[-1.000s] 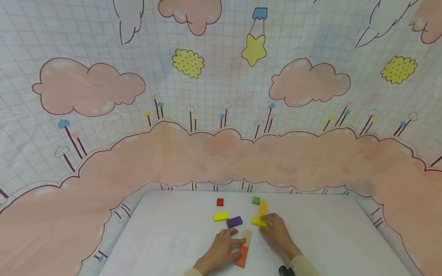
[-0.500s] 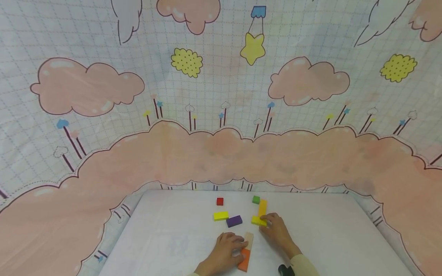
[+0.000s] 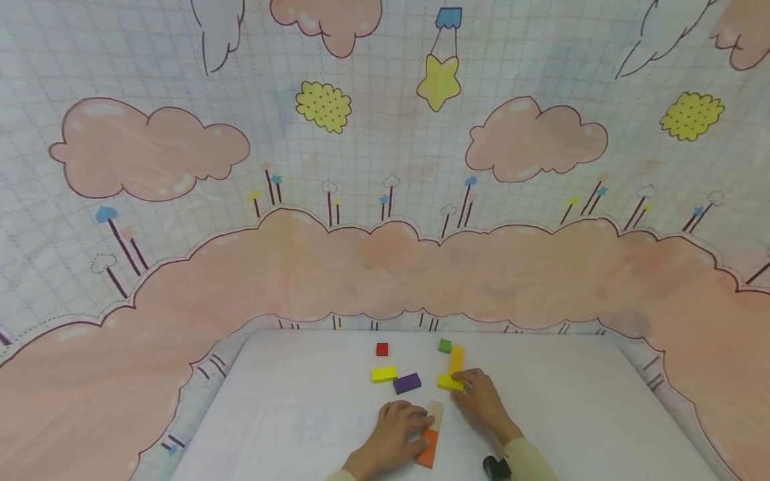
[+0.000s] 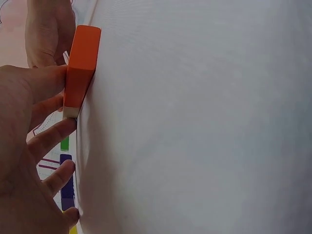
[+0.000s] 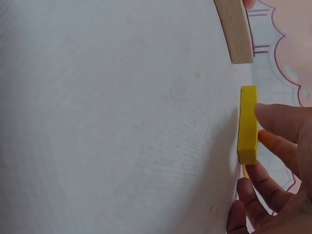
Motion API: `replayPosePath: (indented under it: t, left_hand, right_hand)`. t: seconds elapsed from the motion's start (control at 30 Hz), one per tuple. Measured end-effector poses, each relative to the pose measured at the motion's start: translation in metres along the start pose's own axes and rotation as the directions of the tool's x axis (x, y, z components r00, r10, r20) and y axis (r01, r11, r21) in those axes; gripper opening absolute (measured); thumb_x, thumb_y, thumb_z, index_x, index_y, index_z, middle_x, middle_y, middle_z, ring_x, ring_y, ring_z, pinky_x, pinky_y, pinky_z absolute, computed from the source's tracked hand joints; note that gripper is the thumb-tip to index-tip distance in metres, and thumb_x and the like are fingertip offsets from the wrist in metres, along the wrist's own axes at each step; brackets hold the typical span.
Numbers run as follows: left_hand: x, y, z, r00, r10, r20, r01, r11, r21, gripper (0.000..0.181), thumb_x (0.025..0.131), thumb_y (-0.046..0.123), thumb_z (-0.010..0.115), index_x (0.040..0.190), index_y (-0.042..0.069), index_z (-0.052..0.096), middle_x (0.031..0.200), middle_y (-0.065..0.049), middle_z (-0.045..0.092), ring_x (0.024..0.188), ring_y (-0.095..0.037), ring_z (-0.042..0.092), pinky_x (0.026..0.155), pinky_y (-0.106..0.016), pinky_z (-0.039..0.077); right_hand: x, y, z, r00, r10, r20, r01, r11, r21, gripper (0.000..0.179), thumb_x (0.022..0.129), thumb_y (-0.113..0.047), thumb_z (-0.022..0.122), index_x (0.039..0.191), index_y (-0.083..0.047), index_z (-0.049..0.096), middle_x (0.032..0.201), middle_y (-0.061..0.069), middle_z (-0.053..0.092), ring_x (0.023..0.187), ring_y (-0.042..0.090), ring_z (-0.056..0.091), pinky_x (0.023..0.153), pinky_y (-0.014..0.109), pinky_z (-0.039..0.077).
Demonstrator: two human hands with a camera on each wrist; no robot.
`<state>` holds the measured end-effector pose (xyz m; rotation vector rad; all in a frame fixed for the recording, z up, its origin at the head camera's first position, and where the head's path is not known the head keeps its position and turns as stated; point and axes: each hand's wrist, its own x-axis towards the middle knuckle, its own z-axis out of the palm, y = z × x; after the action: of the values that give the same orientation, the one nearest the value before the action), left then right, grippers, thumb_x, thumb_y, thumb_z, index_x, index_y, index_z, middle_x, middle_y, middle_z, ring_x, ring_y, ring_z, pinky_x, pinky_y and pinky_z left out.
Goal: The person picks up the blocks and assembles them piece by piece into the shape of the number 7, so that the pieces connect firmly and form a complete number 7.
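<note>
My left hand, palm down, has its thumb on an orange block and a fingertip on a plain wooden block. The two blocks lie end to end in a slanting line on the white table. Its other fingers spread out to the left and reach down to the tabletop. Farther right, my right hand pinches a yellow block between thumb and index finger near its right end. Directly behind that yellow block stretches a yellow-orange block, with a small green cube at its far left.
A purple block lies beyond my left hand, its corner close to another yellow block. A red cube sits farther back. Near the right sleeve is a dark object. A cloud-patterned backdrop rises behind the table.
My left hand has shifted slightly right together with the orange and wooden blocks, and the row stands more upright in view. My right hand keeps its place at the yellow block.
</note>
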<state>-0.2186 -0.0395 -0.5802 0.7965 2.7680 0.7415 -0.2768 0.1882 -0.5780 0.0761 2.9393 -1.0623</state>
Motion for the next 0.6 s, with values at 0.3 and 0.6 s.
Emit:
replayPosePath:
  t: [0.3, 0.6]
  left_hand:
    - [0.0002, -0.0009, 0.0004, 1.0, 0.029, -0.011, -0.029, 0.999, 0.017, 0.041, 0.091, 0.04, 0.065, 0.132, 0.036, 0.061, 0.134, 0.01, 0.06, 0.127, -0.024, 0.044, 0.107, -0.061, 0.029]
    - [-0.0004, 0.0013, -0.0037, 1.0, 0.002, 0.008, -0.002, 1.0, -0.003, 0.041, 0.091, 0.039, 0.066, 0.132, 0.036, 0.061, 0.134, 0.009, 0.06, 0.128, -0.025, 0.044, 0.109, -0.063, 0.027]
  right_hand:
    - [-0.0034, -0.0028, -0.0024, 1.0, -0.02, -0.014, 0.02, 0.999, -0.035, 0.032, 0.085, -0.011, 0.074, 0.116, -0.013, 0.07, 0.117, 0.01, 0.063, 0.111, 0.029, 0.057, 0.103, 0.053, 0.044]
    - [-0.005, 0.0, -0.0055, 0.995, -0.101, -0.003, 0.101, 0.994, -0.029, 0.03, 0.086, -0.005, 0.07, 0.115, -0.011, 0.069, 0.119, 0.009, 0.065, 0.111, 0.029, 0.059, 0.103, 0.052, 0.044]
